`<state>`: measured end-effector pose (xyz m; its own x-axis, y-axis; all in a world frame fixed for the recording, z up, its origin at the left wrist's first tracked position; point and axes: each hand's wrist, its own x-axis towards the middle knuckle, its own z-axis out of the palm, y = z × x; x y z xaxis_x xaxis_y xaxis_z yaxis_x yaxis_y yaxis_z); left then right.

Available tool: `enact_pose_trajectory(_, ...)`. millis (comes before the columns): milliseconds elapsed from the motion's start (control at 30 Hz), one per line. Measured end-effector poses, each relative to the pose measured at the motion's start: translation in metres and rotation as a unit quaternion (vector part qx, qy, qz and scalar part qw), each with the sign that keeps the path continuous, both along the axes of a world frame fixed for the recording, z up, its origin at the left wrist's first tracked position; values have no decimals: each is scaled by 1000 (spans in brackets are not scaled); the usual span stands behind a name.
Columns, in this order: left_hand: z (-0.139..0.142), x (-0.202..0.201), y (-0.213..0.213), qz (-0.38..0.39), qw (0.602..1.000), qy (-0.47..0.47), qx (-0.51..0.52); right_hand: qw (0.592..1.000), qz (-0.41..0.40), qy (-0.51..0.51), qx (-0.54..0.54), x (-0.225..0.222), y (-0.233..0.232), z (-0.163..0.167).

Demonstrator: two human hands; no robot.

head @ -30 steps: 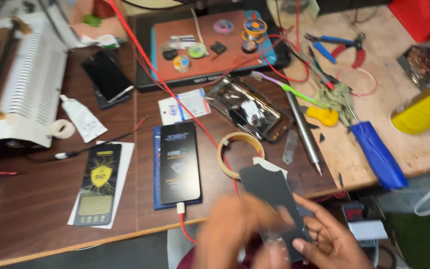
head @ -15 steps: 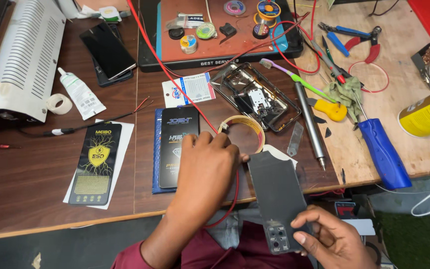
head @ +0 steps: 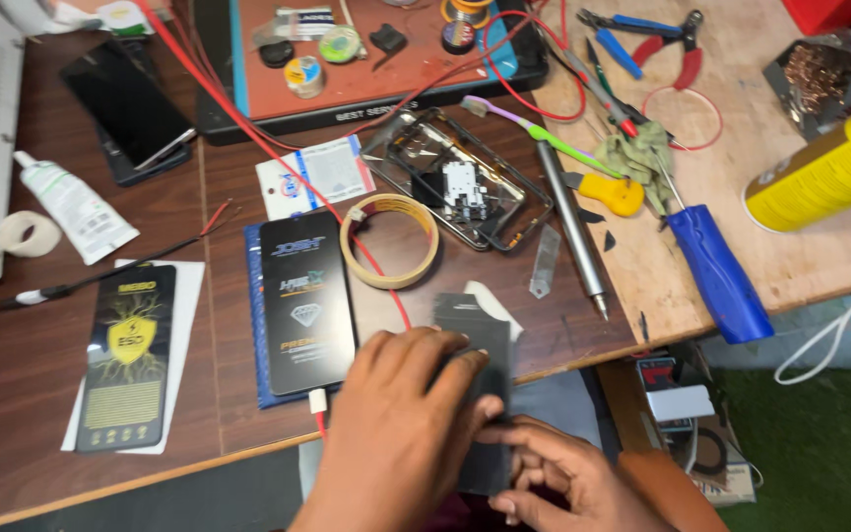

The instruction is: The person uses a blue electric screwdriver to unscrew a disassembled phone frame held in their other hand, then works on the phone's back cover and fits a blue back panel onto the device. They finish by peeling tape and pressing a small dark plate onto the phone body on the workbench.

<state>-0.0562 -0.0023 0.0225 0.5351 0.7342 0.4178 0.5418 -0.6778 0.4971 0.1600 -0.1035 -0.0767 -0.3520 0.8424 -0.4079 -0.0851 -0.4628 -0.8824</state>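
A dark rectangular phone back panel hangs over the front edge of the wooden table. My left hand lies over its middle, fingers curled onto it. Below, my right hand grips the panel's lower end from the underside. Only the panel's top strip and a lower edge show. Just left of my left hand lies a black phone on a blue sheet, with a red cable plugged into its near end.
A tan tape ring and an opened phone frame lie behind the panel. A metal rod tool, blue screwdriver and yellow can are to the right. A black-and-yellow screen protector pack and glue tube lie to the left.
My left hand came off the black phone on the table and moved right onto the dark panel. The panel now sits lower, partly under both hands.
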Motion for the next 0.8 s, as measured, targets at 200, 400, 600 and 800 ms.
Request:
enact_pose_trajectory(200,-29,17,-1,29,997,77,-1,979,43,-148,131,31,18,35)
enact_pose_trajectory(400,-34,14,6,5,998,69,-14,764,-234,-531,283,80,89,78)
enact_pose_trajectory(600,-32,8,14,9,997,78,-5,661,-176,-648,336,59,129,76)
enact_pose_trajectory(800,-28,1,20,-14,996,82,-23,681,-143,-629,347,60,151,80)
